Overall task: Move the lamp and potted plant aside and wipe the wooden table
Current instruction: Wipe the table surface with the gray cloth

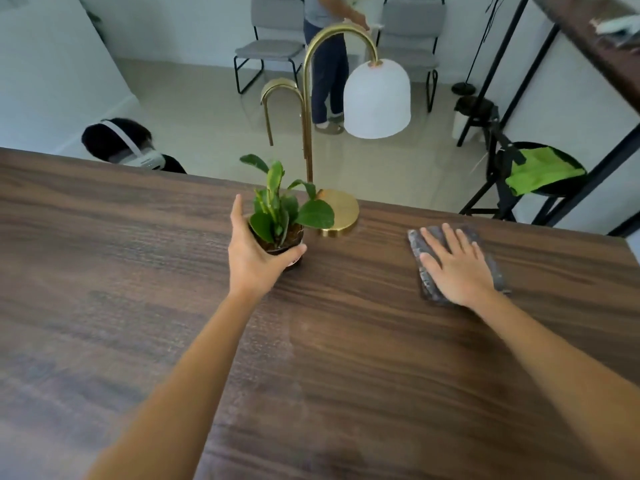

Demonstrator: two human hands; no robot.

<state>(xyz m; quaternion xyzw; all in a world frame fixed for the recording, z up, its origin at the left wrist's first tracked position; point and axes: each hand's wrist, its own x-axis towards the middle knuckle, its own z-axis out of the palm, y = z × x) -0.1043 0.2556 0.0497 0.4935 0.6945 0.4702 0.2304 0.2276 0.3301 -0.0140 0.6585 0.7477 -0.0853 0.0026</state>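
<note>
A small potted plant [281,216] with broad green leaves stands in a dark pot near the far edge of the dark wooden table [138,306]. My left hand [254,254] wraps around the pot from the left and front. Just behind it to the right stands a brass lamp [341,209] with a round gold base, a curved stem and a white dome shade. My right hand [457,265] lies flat, fingers spread, on a dark grey folded cloth [422,258] at the right of the table.
Beyond the table's far edge a person wearing a white headset [138,157] sits low at the left. Another person [327,64] stands between two grey chairs. A black stool with a green cloth [543,171] and a black metal frame stand at the right.
</note>
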